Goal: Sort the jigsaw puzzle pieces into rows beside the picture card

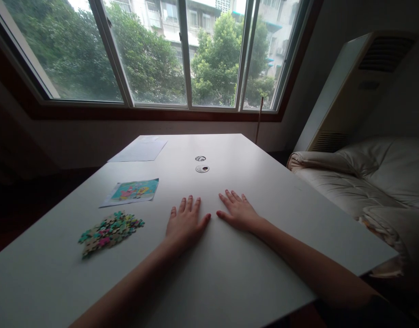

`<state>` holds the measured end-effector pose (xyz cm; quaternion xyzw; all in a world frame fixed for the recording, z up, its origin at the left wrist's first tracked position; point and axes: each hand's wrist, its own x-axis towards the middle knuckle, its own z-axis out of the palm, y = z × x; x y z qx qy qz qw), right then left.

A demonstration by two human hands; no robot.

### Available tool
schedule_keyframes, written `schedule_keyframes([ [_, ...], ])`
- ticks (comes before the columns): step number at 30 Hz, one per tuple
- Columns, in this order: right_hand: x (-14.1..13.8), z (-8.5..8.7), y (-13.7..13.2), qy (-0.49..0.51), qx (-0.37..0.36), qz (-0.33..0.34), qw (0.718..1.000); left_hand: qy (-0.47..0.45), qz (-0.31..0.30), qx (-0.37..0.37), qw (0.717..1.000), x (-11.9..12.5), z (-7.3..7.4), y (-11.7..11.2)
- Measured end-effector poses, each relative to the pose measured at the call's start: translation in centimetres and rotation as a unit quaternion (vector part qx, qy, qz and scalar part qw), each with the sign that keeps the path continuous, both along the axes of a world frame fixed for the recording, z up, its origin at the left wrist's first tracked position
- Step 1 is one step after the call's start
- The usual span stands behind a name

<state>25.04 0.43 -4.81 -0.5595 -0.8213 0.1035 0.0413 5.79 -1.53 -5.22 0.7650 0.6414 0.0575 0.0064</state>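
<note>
My left hand point(185, 222) lies flat on the white table point(182, 296), palm down with its fingers spread. To its right, my right hand point(238, 212) rests the same way, and a small gap separates the two thumbs. Neither hand holds anything. Left of my left hand is a heap of loose jigsaw puzzle pieces point(109, 232) in green, pink, yellow and plain cardboard brown. Just behind the heap lies a printed picture point(136, 190) with colourful cartoon figures on a blue-green ground.
A pale paper sheet point(137, 150) lies at the table's far left. Two round metallic-rimmed discs or inserts point(202, 169) sit beyond my hands. A leather sofa point(339, 182) and a tall air conditioner point(346, 86) stand on the right, and a wide window point(187, 54) is behind the table.
</note>
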Motion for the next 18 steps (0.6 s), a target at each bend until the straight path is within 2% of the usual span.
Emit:
schedule_keyframes([
  [18,-0.21,0.2,-0.06,-0.014,-0.01,-0.007,1.0,0.003,0.003,-0.002,1.0,-0.04,0.17,-0.17],
])
